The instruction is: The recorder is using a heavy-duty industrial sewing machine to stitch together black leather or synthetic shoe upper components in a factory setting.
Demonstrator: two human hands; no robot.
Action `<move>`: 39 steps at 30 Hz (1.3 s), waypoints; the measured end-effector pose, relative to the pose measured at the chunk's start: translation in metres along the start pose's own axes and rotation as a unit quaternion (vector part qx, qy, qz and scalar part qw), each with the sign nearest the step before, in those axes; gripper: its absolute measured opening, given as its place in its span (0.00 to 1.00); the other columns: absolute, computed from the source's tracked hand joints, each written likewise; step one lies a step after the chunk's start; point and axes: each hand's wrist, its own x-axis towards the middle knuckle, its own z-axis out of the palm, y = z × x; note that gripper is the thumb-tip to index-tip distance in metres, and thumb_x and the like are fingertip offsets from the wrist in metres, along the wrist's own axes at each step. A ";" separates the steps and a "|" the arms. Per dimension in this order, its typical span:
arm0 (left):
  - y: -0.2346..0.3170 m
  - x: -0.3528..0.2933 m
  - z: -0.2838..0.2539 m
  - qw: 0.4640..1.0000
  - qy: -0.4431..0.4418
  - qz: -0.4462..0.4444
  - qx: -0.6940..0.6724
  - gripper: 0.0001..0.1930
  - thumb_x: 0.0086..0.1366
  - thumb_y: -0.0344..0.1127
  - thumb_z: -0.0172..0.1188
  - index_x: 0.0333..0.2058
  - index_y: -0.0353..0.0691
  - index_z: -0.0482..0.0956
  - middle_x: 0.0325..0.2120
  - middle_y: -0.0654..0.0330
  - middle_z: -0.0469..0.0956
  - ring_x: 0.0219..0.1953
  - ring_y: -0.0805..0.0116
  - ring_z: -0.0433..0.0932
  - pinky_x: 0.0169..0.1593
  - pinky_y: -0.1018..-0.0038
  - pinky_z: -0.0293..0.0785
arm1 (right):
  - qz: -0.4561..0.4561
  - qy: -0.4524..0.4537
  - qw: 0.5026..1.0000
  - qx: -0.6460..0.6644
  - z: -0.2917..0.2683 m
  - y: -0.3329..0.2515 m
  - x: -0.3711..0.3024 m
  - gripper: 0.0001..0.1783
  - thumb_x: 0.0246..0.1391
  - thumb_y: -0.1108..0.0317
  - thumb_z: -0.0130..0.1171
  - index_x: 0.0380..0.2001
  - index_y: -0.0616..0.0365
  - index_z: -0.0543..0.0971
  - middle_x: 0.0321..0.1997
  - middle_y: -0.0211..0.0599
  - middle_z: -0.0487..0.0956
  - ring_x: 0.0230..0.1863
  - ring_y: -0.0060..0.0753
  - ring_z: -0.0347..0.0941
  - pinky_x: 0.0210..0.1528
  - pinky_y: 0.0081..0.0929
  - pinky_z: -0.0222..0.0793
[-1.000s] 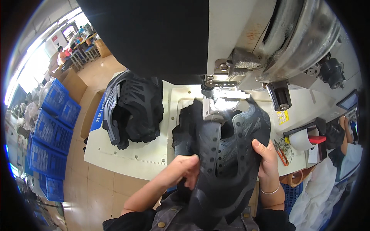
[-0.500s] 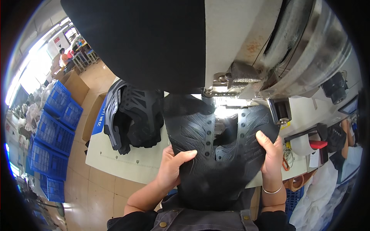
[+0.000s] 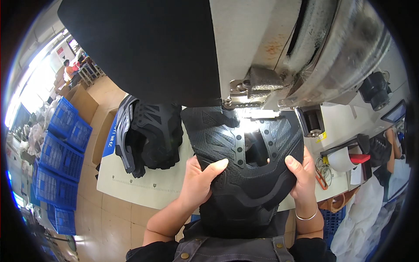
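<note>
Both hands hold a black shoe upper (image 3: 248, 192), spread out beneath the sewing machine head (image 3: 257, 87). My left hand (image 3: 198, 181) grips its left edge, thumb pressed on top and fingers curled underneath. On the opposite edge my right hand (image 3: 302, 174) has the same grip, a bracelet on its wrist. Eyelet rows flank the opening in the upper, and bright lamp light falls on its far end. More black and grey shoe uppers (image 3: 150, 131) lie piled on the pale worktable (image 3: 139, 185) left of my hands.
A large black panel (image 3: 144, 48) covers the upper left. Stacked blue crates (image 3: 59, 153) stand on the floor at left. Orange-handled snips (image 3: 321, 177) and a white and red item (image 3: 347, 159) lie at right. Another person's arm (image 3: 390, 150) shows at far right.
The shoe upper has tilted and shifted slightly, so its near part now shows a curved overlay. Both hands have moved a little with it, still gripping its edges.
</note>
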 end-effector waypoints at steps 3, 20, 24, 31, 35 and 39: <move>0.001 -0.001 0.002 0.994 0.027 -0.021 0.107 0.07 0.59 0.27 0.52 0.35 0.31 0.72 0.29 0.60 0.76 0.28 0.76 0.74 0.33 0.79 0.71 | -0.028 0.021 0.999 -0.034 -0.004 0.004 -0.008 0.19 0.48 0.72 0.53 0.44 0.68 0.66 0.39 0.41 0.74 0.37 0.28 0.73 0.41 0.23 0.70; 0.008 0.033 0.000 0.996 -0.004 0.035 0.086 0.10 0.59 0.28 0.52 0.39 0.31 0.72 0.33 0.62 0.75 0.32 0.78 0.72 0.38 0.79 0.70 | -0.061 0.003 0.992 -0.115 -0.005 0.008 0.018 0.11 0.51 0.72 0.54 0.38 0.65 0.71 0.36 0.31 0.75 0.36 0.18 0.68 0.40 0.18 0.65; 0.015 0.046 0.002 0.996 -0.005 0.033 0.077 0.09 0.59 0.27 0.52 0.38 0.33 0.72 0.31 0.65 0.73 0.31 0.80 0.71 0.37 0.81 0.68 | -0.064 -0.001 0.992 -0.105 -0.003 0.007 0.031 0.11 0.50 0.73 0.53 0.38 0.65 0.71 0.36 0.32 0.75 0.35 0.19 0.69 0.40 0.19 0.66; 0.019 0.073 -0.004 0.998 -0.017 0.041 0.044 0.10 0.57 0.25 0.51 0.38 0.30 0.72 0.31 0.58 0.76 0.31 0.74 0.75 0.36 0.79 0.72 | -0.066 -0.002 0.996 -0.061 0.001 0.006 0.046 0.10 0.49 0.74 0.53 0.37 0.65 0.72 0.35 0.32 0.75 0.34 0.20 0.70 0.39 0.18 0.67; 0.017 0.077 -0.018 0.996 0.005 0.046 0.079 0.10 0.59 0.25 0.48 0.40 0.29 0.70 0.32 0.56 0.77 0.31 0.72 0.76 0.36 0.78 0.73 | -0.043 -0.036 0.992 -0.109 0.009 0.007 0.034 0.09 0.49 0.75 0.54 0.35 0.65 0.74 0.34 0.32 0.76 0.34 0.19 0.71 0.38 0.18 0.67; 0.020 0.055 -0.004 0.998 -0.009 0.019 0.059 0.09 0.61 0.28 0.50 0.39 0.31 0.70 0.31 0.63 0.75 0.33 0.78 0.73 0.39 0.81 0.69 | -0.058 -0.028 0.993 -0.097 0.009 0.016 0.025 0.07 0.49 0.74 0.55 0.32 0.66 0.75 0.30 0.33 0.77 0.27 0.19 0.71 0.30 0.17 0.69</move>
